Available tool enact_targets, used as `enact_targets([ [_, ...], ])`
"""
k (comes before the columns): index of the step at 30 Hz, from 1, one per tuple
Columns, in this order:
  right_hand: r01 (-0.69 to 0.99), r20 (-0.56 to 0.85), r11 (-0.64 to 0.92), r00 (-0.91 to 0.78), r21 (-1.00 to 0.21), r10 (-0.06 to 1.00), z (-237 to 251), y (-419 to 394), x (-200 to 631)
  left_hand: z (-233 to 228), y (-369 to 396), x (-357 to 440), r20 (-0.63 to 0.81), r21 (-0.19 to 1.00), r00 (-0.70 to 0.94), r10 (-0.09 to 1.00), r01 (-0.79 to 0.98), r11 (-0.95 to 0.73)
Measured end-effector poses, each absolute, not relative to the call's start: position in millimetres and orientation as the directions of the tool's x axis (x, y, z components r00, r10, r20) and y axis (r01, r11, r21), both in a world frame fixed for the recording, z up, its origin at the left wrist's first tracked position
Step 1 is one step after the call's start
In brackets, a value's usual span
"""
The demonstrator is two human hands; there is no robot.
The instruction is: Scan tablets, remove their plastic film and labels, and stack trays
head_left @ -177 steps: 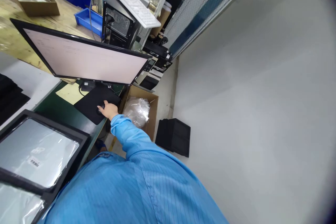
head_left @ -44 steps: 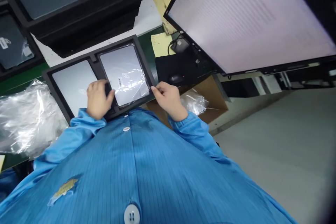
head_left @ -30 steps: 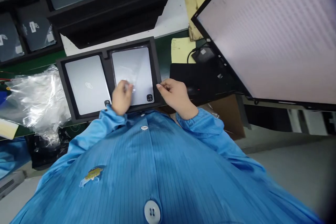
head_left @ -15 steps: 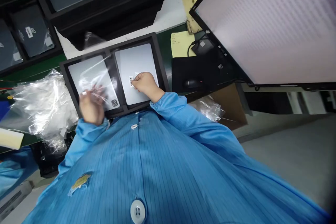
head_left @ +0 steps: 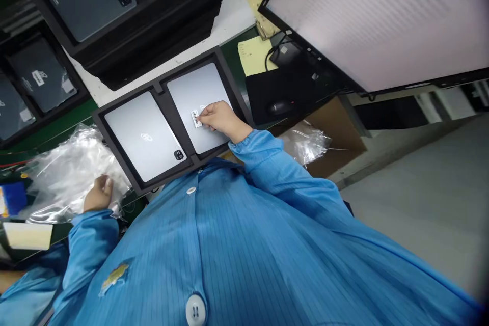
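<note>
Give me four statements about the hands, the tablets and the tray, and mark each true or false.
1. The right hand touches a barcode label on the right tablet. True.
2. The left hand lies on the left tablet. False: it is at the plastic wrap left of the tray.
3. Two tablets lie side by side in the tray. True.
4. The mouse is in the right hand. False: it sits alone on its black pad.
</note>
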State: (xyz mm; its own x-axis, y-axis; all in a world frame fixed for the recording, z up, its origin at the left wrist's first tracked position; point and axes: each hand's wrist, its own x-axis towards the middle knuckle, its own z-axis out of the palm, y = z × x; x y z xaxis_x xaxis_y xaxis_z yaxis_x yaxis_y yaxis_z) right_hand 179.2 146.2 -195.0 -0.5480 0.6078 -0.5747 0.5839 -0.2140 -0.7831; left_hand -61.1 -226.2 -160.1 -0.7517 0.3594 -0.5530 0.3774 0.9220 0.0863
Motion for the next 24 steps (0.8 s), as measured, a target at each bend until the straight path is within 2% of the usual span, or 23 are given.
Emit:
enact_targets([
  [1,0.565,-0.564,-0.223,-0.55,-0.794,0.616,-192,146,183,-160,-217,-63,-0.527,0.018,-0.789,0.315,0.36,0.933],
  [2,0.543,-0.546,-0.226,-0.55,-0.809,0.632,-189,147,188,-157,-205,-62,-0.44,-0.007,-0.844,0.306,0.344,0.939],
  [3,0.521,-0.522,-0.224,-0.544,-0.824,0.656,-186,148,195,-150,-189,-59,-0.317,0.014,-0.883,0.347,0.361,0.932],
  [5,0.487,-0.47,-0.21,-0.509,-0.848,0.721,-178,153,215,-138,-146,-41,-0.044,0.185,-0.823,0.567,0.551,0.814],
  [6,0.48,-0.447,-0.2,-0.482,-0.854,0.754,-175,156,226,-135,-117,-27,0.024,0.295,-0.685,0.729,0.701,0.649],
  [7,0.482,-0.428,-0.19,-0.451,-0.855,0.783,-171,161,237,-136,-85,-9,0.014,0.376,-0.475,0.88,0.818,0.435],
  [8,0.492,-0.414,-0.181,-0.419,-0.851,0.808,-168,166,249,-141,-51,10,-0.03,0.442,-0.231,0.972,0.869,0.22],
  [9,0.508,-0.403,-0.173,-0.389,-0.844,0.829,-165,172,260,-149,-17,30,-0.056,0.506,0.021,0.998,0.862,0.01],
  [10,0.525,-0.395,-0.165,-0.363,-0.835,0.844,-162,177,271,-160,15,48,-0.063,0.55,0.219,0.974,0.822,-0.149],
  [11,0.542,-0.39,-0.16,-0.341,-0.825,0.856,-159,183,282,-173,44,65,-0.053,0.565,0.322,0.945,0.79,-0.237],
  [13,0.568,-0.387,-0.157,-0.311,-0.808,0.868,-154,192,300,-196,88,89,-0.028,0.57,0.424,0.905,0.751,-0.334],
  [16,0.602,-0.401,-0.162,-0.287,-0.782,0.87,-146,200,320,-213,120,103,0.001,0.562,0.461,0.887,0.733,-0.382],
  [20,0.678,-0.41,-0.141,-0.255,-0.721,0.876,-143,199,317,-198,120,94,0.121,0.56,0.485,0.866,0.687,-0.463],
  [22,0.715,-0.382,-0.054,-0.307,-0.697,0.872,-147,193,298,-188,105,76,0.217,0.556,0.447,0.868,0.674,-0.486],
  [24,0.721,-0.342,0.054,-0.392,-0.691,0.854,-155,183,272,-182,79,51,0.33,0.559,0.327,0.886,0.688,-0.462],
])
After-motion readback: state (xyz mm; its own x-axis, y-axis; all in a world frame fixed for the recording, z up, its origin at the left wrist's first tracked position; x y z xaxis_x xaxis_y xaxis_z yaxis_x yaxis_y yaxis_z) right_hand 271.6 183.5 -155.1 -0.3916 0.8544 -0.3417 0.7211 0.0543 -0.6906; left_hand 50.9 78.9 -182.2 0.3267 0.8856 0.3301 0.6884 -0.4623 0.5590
